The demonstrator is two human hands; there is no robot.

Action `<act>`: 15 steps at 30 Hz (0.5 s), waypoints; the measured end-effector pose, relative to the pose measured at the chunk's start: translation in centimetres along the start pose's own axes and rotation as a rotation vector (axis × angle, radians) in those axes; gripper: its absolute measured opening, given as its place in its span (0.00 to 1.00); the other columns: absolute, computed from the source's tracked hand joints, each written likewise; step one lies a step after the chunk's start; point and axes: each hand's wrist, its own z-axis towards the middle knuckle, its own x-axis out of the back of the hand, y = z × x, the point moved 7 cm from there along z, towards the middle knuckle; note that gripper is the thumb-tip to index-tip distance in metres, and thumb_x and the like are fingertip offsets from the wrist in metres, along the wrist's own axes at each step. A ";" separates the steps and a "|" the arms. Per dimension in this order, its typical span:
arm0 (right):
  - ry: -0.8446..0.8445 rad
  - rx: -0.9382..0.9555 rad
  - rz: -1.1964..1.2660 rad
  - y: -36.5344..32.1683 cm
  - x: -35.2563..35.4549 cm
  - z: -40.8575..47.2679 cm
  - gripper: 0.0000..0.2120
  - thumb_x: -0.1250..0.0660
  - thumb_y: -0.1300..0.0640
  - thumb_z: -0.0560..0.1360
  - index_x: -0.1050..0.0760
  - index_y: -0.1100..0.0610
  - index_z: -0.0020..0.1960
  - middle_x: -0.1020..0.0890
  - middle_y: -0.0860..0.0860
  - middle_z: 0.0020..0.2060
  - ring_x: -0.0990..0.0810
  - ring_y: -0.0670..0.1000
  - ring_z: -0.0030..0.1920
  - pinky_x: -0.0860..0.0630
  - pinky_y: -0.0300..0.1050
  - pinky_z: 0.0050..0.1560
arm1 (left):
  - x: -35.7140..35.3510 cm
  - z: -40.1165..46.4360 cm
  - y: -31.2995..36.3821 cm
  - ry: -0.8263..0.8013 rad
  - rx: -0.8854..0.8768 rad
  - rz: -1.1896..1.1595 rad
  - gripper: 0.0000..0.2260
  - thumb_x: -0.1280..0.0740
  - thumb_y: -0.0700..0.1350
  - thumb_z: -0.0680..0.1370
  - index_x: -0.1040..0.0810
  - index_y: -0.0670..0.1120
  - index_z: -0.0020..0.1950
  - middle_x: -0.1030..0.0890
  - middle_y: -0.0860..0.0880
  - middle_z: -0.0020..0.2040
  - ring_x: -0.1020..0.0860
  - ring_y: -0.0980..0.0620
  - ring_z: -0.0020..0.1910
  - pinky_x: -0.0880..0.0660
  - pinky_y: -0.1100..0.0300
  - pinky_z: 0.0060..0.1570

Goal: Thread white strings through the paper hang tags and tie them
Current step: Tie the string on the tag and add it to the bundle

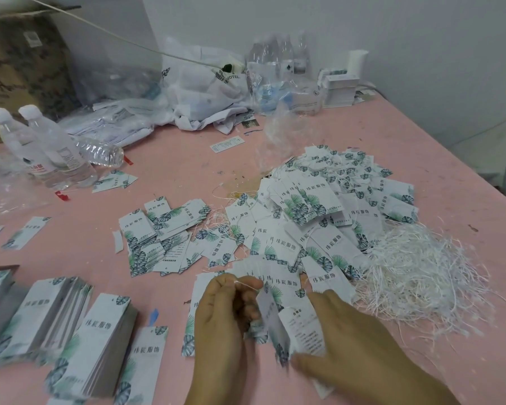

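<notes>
My left hand point(227, 311) is near the bottom middle, with its fingers curled, and it pinches a thin white string point(244, 283) between the thumb and the first finger. The other fingers of this hand hold the top of a white paper hang tag with small printed text point(303, 331), which stands tilted and is a little blurred. My right hand point(354, 349) lies just beside this tag on the right, the fingers straight and relaxed, the thumb touching the lower edge of the tag.

Under both hands is a pink table point(170, 168). Behind my hands a big loose heap of white tags with green leaf print point(327, 211) is spread, many with strings already on them. To the right of the heap lies a tangled pile of loose white strings point(421, 270). On the left near me are neat stacks of leaf-print tags point(105, 343). Far left stand two clear plastic water bottles with white caps point(44, 150), and at the back are crumpled white plastic bags point(199, 92).
</notes>
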 end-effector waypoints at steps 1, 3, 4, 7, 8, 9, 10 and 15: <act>0.025 0.003 -0.013 0.0 0.1 0.1 0.37 0.42 0.31 0.70 0.49 0.44 0.73 0.35 0.41 0.57 0.30 0.44 0.52 0.33 0.41 0.43 | 0.0 0.0 0.0 0.010 -0.005 0.005 0.14 0.47 0.38 0.84 0.25 0.34 0.46 0.20 0.41 0.36 0.29 0.51 0.28 0.31 0.64 0.23; 0.058 -0.011 0.016 0.5 0.4 0.1 0.37 0.43 0.37 0.72 0.54 0.42 0.76 0.34 0.40 0.59 0.31 0.44 0.50 0.33 0.40 0.42 | 0.0 0.0 0.0 0.023 -0.020 0.012 0.12 0.47 0.38 0.84 0.28 0.36 0.46 0.17 0.39 0.40 0.25 0.51 0.30 0.27 0.64 0.26; 0.056 -0.018 0.046 0.8 0.5 0.1 0.37 0.44 0.38 0.72 0.57 0.40 0.76 0.34 0.38 0.60 0.31 0.43 0.50 0.32 0.38 0.42 | 0.0 0.0 0.1 0.035 -0.024 0.007 0.12 0.47 0.38 0.84 0.29 0.38 0.44 0.16 0.38 0.42 0.23 0.51 0.30 0.27 0.64 0.26; 0.012 -0.037 0.267 1.4 0.8 0.2 0.33 0.44 0.37 0.72 0.51 0.35 0.75 0.31 0.31 0.60 0.27 0.38 0.54 0.27 0.37 0.49 | 0.0 0.1 0.2 0.065 -0.024 -0.033 0.15 0.48 0.39 0.84 0.29 0.40 0.40 0.15 0.36 0.43 0.20 0.49 0.32 0.25 0.65 0.26; -0.011 -0.039 0.383 1.6 0.8 0.1 0.31 0.44 0.37 0.73 0.47 0.34 0.74 0.30 0.29 0.60 0.26 0.37 0.56 0.26 0.39 0.53 | 0.1 0.1 0.2 0.070 -0.022 -0.045 0.15 0.48 0.39 0.84 0.29 0.41 0.40 0.15 0.37 0.42 0.19 0.49 0.33 0.25 0.65 0.27; -0.028 -0.049 0.497 1.8 0.9 0.0 0.29 0.43 0.38 0.74 0.44 0.35 0.74 0.27 0.29 0.60 0.25 0.36 0.58 0.25 0.40 0.57 | 0.1 0.1 0.2 0.078 -0.017 -0.058 0.16 0.48 0.40 0.85 0.29 0.40 0.40 0.15 0.38 0.40 0.19 0.50 0.33 0.24 0.65 0.27; -0.046 -0.064 0.604 1.9 1.1 -0.1 0.26 0.44 0.41 0.76 0.40 0.37 0.74 0.25 0.31 0.59 0.25 0.36 0.57 0.26 0.40 0.59 | 0.2 0.1 0.2 0.086 -0.009 -0.070 0.15 0.49 0.40 0.85 0.29 0.40 0.42 0.15 0.39 0.39 0.19 0.50 0.32 0.24 0.64 0.26; 0.046 -0.182 0.884 3.2 2.3 -0.7 0.08 0.38 0.55 0.79 0.21 0.56 0.49 0.21 0.58 0.47 0.23 0.52 0.45 0.27 0.51 0.47 | 0.0 -0.1 0.6 0.093 0.008 -0.081 0.14 0.51 0.40 0.86 0.32 0.42 0.43 0.16 0.34 0.42 0.18 0.49 0.32 0.24 0.62 0.25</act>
